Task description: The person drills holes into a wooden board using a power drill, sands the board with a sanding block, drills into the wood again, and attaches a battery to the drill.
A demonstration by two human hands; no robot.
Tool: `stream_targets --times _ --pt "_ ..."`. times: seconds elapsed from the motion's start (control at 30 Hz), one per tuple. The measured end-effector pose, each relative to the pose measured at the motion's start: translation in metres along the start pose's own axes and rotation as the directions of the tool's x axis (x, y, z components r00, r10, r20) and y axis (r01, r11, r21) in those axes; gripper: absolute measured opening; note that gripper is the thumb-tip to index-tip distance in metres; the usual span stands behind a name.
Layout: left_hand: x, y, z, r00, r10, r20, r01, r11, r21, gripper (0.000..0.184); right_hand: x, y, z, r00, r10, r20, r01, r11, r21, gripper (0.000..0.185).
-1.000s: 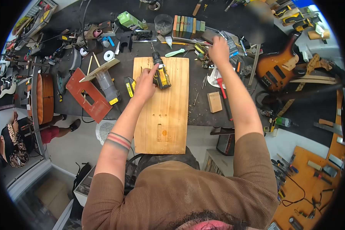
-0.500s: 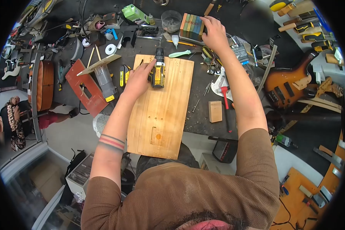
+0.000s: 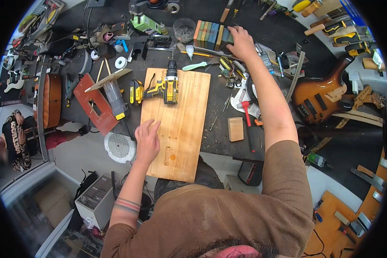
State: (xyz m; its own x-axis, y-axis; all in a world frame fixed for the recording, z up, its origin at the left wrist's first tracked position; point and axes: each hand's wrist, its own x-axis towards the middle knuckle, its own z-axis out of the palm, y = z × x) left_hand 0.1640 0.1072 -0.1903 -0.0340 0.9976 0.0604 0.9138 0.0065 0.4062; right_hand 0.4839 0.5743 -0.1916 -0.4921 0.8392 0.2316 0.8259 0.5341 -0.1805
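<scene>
My right hand (image 3: 242,44) is at the right end of a row of coloured blocks (image 3: 210,35), its fingers curled round the end block; the hand partly hides that end. My left hand (image 3: 147,144) is over the left edge of a wooden board (image 3: 185,124), fingers apart and holding nothing. On the board's upper part lies a yellow and black cordless drill (image 3: 170,86), its chuck pointing away from me. The board has several small holes and a rectangular recess near its close end.
A mint-green handled tool (image 3: 195,66), red hammer (image 3: 247,116) and small wood block (image 3: 235,129) lie around the board. A red-brown panel (image 3: 96,105) is at left, an electric guitar body (image 3: 320,96) at right. Another person's arm (image 3: 18,122) shows far left.
My left hand has let go of the drill and come back toward me. The drill now lies turned, its battery to the left. My right hand stays at the coloured blocks.
</scene>
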Motion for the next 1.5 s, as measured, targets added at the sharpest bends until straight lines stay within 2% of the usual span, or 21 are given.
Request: stream_targets --times 0.23,0.33,0.43,0.6,0.63,0.7,0.87,0.97,1.0,1.03,1.07,1.1,1.13,1.17,1.23,1.27,1.3,1.33,1.43,1.47,1.5 --pt "-0.047 0.004 -0.001 0.992 -0.077 0.103 0.076 0.997 0.013 0.069 -0.002 0.013 -0.001 0.998 0.067 0.007 -0.067 0.994 0.086 0.071" --pt "-0.047 0.006 -0.003 0.987 -0.111 0.114 0.11 0.994 0.012 0.069 -0.002 0.019 0.003 0.988 0.004 -0.153 0.028 0.978 0.208 0.059" --pt "-0.045 0.006 0.0 0.979 -0.135 0.15 0.135 0.991 0.007 0.069 -0.007 0.017 0.002 0.993 -0.023 -0.116 0.046 0.979 0.201 0.056" --pt "-0.044 0.011 0.001 0.976 -0.127 0.177 0.127 0.992 0.013 0.067 -0.019 0.009 0.003 0.958 -0.012 -0.287 0.092 0.959 0.268 0.044" --pt "-0.045 0.011 0.003 0.974 -0.119 0.194 0.119 0.993 0.013 0.068 -0.025 0.003 -0.001 0.964 0.036 -0.262 0.038 0.962 0.272 0.043" --pt "-0.046 0.01 0.004 0.967 -0.112 0.229 0.111 0.994 0.018 0.071 -0.03 0.003 -0.005 0.937 -0.003 -0.349 0.081 0.975 0.208 0.043" --pt "-0.044 0.021 0.0 0.968 -0.094 0.232 0.099 0.995 -0.01 0.068 -0.042 0.004 -0.017 0.896 0.139 -0.421 -0.035 0.969 0.245 0.043" --pt "-0.037 0.03 -0.004 0.981 -0.059 0.184 0.078 0.992 -0.096 0.067 -0.055 0.004 -0.043 0.794 0.108 -0.599 0.089 0.953 0.29 0.044" --pt "-0.033 0.033 -0.004 0.986 -0.046 0.161 0.069 0.988 -0.139 0.068 -0.065 -0.004 -0.048 0.788 0.161 -0.594 0.12 0.907 0.405 0.044" --pt "-0.027 0.033 -0.003 0.983 -0.046 0.178 0.093 0.958 -0.269 0.066 -0.077 -0.018 -0.051 0.788 0.211 -0.578 0.153 0.842 0.517 0.043" --pt "-0.019 0.031 -0.002 0.979 -0.051 0.196 0.125 0.912 -0.391 0.065 -0.094 -0.045 -0.058 0.824 0.283 -0.492 0.197 0.671 0.715 0.041" --pt "-0.008 0.04 -0.007 0.94 -0.199 0.277 0.333 0.711 -0.62 0.063 -0.116 -0.065 -0.053 0.88 0.271 -0.389 0.141 0.633 0.761 0.041" --pt "0.006 0.052 -0.013 0.866 -0.315 0.388 0.493 0.409 -0.768 0.062 -0.137 -0.099 -0.059 0.923 0.231 -0.307 0.136 0.551 0.823 0.041" --pt "0.017 0.056 -0.013 0.899 -0.325 0.294 0.38 0.244 -0.892 0.063 -0.16 -0.135 -0.065 0.96 0.185 -0.211 0.106 0.456 0.884 0.042" --pt "0.045 0.071 -0.038 0.968 -0.196 0.159 0.211 0.283 -0.936 0.066 -0.201 -0.195 -0.061 0.999 0.023 -0.042 0.028 0.432 0.901 0.044" --pt "0.045 0.068 -0.041 0.968 -0.21 0.134 0.221 0.473 -0.853 0.065 -0.218 -0.223 -0.054 1.0 0.009 -0.003 0.0 0.342 0.94 0.046" --pt "0.045 0.063 -0.043 0.972 -0.209 0.106 0.218 0.642 -0.735 0.064 -0.229 -0.242 -0.05 1.0 0.006 -0.009 0.006 0.38 0.925 0.048" --pt "0.045 0.058 -0.043 0.978 -0.192 0.076 0.2 0.784 -0.588 0.062 -0.237 -0.255 -0.036 0.999 0.024 0.048 -0.053 0.294 0.954 0.048" --pt "0.019 0.022 -0.032 0.994 -0.104 0.035 0.109 0.925 -0.364 0.058 -0.249 -0.277 -0.008 0.986 -0.016 0.165 -0.161 0.146 0.976 0.046" --pt "0.015 0.01 -0.029 0.998 0.025 -0.059 -0.038 0.974 -0.224 0.055 -0.256 -0.282 -0.002 0.979 -0.043 0.199 -0.193 0.123 0.973 0.045" --pt "0.012 0.006 -0.026 1.0 -0.031 0.006 0.031 0.927 -0.373 0.055 -0.261 -0.286 0.005 0.974 -0.082 0.209 -0.199 0.121 0.973 0.044"
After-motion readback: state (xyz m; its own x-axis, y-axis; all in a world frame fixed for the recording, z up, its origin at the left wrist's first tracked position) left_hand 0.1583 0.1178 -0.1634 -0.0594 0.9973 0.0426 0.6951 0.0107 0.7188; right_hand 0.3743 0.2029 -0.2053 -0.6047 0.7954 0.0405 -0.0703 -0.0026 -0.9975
